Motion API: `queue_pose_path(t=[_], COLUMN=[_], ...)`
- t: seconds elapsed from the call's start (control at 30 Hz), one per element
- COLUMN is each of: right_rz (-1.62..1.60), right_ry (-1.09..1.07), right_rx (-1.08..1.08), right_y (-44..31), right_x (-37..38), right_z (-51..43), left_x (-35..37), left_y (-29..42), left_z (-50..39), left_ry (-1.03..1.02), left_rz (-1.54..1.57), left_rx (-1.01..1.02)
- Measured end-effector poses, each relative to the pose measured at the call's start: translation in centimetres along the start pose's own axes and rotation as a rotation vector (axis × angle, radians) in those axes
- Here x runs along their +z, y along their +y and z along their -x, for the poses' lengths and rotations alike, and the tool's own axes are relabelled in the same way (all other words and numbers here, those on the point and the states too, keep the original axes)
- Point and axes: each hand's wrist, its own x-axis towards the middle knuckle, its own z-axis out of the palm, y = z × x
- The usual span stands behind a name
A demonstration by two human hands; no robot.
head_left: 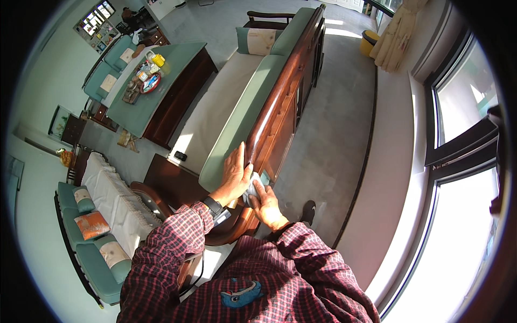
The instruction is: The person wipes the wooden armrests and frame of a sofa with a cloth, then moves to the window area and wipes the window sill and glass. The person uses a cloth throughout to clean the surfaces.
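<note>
My left hand [234, 173] rests at the near end of the sofa's backrest, where the green back cushion [236, 125] meets the polished wooden top rail [264, 117]. Its fingers point along the rail and its thumb reaches close to a light grey cloth [251, 193]. The cloth is bunched under my right hand [267, 206], which presses it against the wooden end of the sofa back. Part of the cloth and the wood beneath are hidden by my fingers.
A dark wooden side table [169, 173] adjoins the sofa. On the pale seat [218, 97] lies a small black object [180, 156]. Beyond stands a green-topped coffee table [177, 60] bearing a red-rimmed tray [150, 83]. Windows [464, 89] line the right wall; a yellow bin [368, 42] stands farther off.
</note>
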Motion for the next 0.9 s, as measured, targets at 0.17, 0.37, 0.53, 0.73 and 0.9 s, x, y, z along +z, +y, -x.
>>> queue_pose_path(t=[0.17, 0.37, 0.53, 0.73, 0.9], right_rz=[-0.980, 0.069, 0.009, -0.068, 0.001], right_ry=[-0.391, -0.379, -0.005, -0.097, -0.138], right_rx=[0.787, 0.107, 0.052, -0.113, -0.477], right_y=[0.7, 5.1, 4.4, 0.4, -2.6], right_x=[1.1, -8.0, -17.6, -22.9, -23.6], right_z=[5.0, 0.3, -8.9, -16.6, -23.9], left_x=[-0.3, -1.0, -1.7, -2.0, -2.9], left_y=[0.3, 1.5, 3.1, 3.5, 4.8], left_z=[0.1, 0.3, 0.1, 0.3, -2.0], left_ry=[-0.013, -0.032, -0.033, -0.020, 0.003], left_rz=[-0.008, -0.016, -0.045, -0.064, -0.004], left_rx=[-0.022, -0.068, -0.102, -0.208, -0.254])
